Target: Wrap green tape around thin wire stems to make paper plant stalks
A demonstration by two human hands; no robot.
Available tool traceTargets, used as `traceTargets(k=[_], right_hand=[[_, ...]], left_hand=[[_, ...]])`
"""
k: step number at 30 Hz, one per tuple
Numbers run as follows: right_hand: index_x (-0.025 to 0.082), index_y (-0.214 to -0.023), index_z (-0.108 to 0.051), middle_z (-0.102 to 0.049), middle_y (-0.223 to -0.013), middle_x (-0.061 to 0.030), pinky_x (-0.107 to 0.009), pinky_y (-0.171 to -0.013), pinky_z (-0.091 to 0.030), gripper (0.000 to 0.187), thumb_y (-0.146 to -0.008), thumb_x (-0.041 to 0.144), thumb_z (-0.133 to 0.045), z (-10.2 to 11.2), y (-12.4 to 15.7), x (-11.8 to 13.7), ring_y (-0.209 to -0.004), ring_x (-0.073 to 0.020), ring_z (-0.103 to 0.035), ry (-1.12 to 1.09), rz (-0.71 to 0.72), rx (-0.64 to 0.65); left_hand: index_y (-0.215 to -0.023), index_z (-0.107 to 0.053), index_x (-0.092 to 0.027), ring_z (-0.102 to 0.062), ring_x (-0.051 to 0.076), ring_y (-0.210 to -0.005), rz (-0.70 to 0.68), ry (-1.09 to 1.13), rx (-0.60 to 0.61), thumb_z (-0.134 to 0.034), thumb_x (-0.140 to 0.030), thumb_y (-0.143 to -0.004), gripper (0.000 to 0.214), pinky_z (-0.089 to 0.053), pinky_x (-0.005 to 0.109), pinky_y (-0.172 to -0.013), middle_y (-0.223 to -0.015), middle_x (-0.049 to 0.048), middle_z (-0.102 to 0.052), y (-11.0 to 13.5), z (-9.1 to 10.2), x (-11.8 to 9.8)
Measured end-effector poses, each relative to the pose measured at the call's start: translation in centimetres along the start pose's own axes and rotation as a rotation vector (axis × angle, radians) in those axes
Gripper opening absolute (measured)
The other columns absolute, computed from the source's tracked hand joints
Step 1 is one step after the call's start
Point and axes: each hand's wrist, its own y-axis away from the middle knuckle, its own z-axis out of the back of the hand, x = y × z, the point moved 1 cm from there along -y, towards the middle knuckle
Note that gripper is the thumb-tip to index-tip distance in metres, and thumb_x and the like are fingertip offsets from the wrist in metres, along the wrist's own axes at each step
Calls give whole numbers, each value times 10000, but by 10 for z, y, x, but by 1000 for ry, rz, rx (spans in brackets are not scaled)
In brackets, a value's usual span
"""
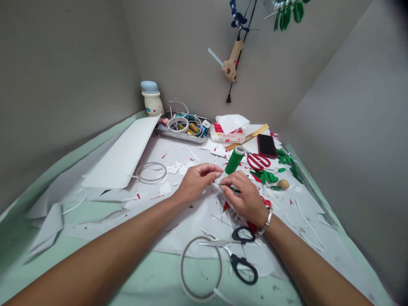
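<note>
Nearest in, tape ring (181,267) and black scissors (232,254) flat on the bench (159,289), blades aimed left. Just past them, both forearms reaching in from the near edge and converging over the paper scraps. Left hand (196,182) palm-down, knuckles up, thumb and fingertips (216,170) drawn together toward the right. Grip pinched shut, anything inside too small to make out. Right hand (247,199), bracelet at the wrist, curled over with fingers pointing left, grip clenched on a thin green stem (232,189). Stem low over the bench between the two hands, long axis running left to right, free end poking left below the left fingertips. Just behind, green thread spool (235,160) leaning, top tilted right and away. Farther back, red scissors (259,161), dark phone (266,145), and a metal tray (178,136) near the wall.
</note>
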Motion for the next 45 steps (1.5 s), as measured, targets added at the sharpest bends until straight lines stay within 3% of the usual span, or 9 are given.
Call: traceTargets(k=[6, 10, 17, 22, 39, 45], right_hand=[[218, -874, -619, -598, -807, -26, -332, -733, -439, 97, -841, 166, -543, 0, 1, -1, -803, -182, -537, -57, 12, -29], [218, -878, -624, -608, -821, -28, -333, -739, -439, 100, -846, 172, -541, 2, 1, 2, -809, -181, -544, -81, -31, -103], [215, -838, -619, -594, -780, -20, -324, -703, -427, 79, -843, 189, -545, 2, 0, 1, -775, -178, -535, -68, -113, -179], [207, -826, -618, -584, -775, -14, -315, -704, -421, 88, -833, 162, -542, 2, -1, -3, -769, -172, -536, -44, -145, -214], [200, -814, -618, -574, -776, -14, -310, -698, -411, 75, -837, 175, -551, 0, -1, -7, -762, -170, -527, -20, -185, -195], [197, -847, -636, -586, -775, -14, -305, -705, -411, 94, -829, 156, -553, 0, -1, -5, -773, -169, -528, -40, -159, -147]], left_hand=[[-871, -686, -168, -496, 73, -568, 30, 97, 98, -650, -340, -729, 225, -402, 202, -565, -715, -17, -637, -5, -3, 6], [-860, -659, -160, -480, 69, -563, -38, 43, 146, -608, -318, -769, 189, -380, 191, -540, -687, -22, -596, -5, -4, 5], [-798, -508, -181, -491, 63, -531, -84, 67, 169, -615, -261, -754, 140, -390, 185, -535, -628, -67, -525, -2, -6, -1], [-777, -568, -168, -464, 64, -522, -63, -17, 197, -599, -230, -741, 78, -375, 191, -533, -599, -62, -518, -2, -5, -2], [-946, -716, -156, -488, 90, -556, -7, -184, 143, -632, -364, -754, 295, -377, 208, -527, -700, 9, -649, -4, -2, 2], [-1036, -692, -152, -446, 86, -548, 0, -127, 163, -670, -416, -731, 404, -353, 210, -523, -649, -12, -581, -5, -3, 6]])
